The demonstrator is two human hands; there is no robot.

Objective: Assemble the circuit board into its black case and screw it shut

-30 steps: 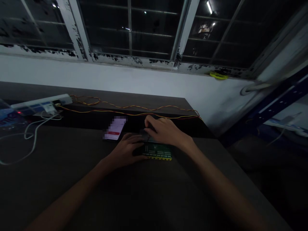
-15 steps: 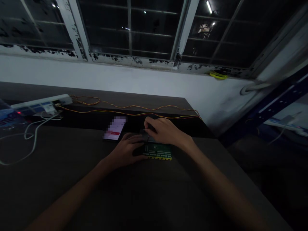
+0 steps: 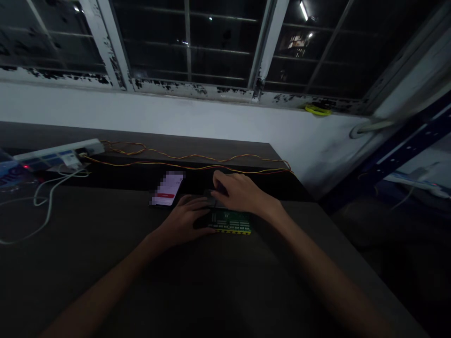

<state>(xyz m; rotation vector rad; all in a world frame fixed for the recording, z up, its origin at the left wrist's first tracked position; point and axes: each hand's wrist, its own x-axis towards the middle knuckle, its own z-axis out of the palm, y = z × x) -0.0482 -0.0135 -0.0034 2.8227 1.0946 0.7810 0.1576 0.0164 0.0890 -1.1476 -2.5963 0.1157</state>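
Green rectangular circuit board (image 3: 230,220), parallel to table's (image 3: 105,225) far edge.
My half-spread left hand (image 3: 186,218) touches it; right hand (image 3: 243,192) curled, hold unclear.

No text is standing out clearly enough to be read in full. On the clear plastic bottle (image 3: 21,186) at the left edge, pale letters are showing on a blue label (image 3: 10,172), but blur is swallowing the word. On the flat rectangular phone with a black edge (image 3: 169,188), a bright red horizontal bar (image 3: 165,195) is carrying pale lettering too tiny to make out, and coarse blocks are covering part of the lit screen. On the green rectangular circuit board (image 3: 232,219), a small whitish mark is sitting above the pale rows, too small to decipher as any character.
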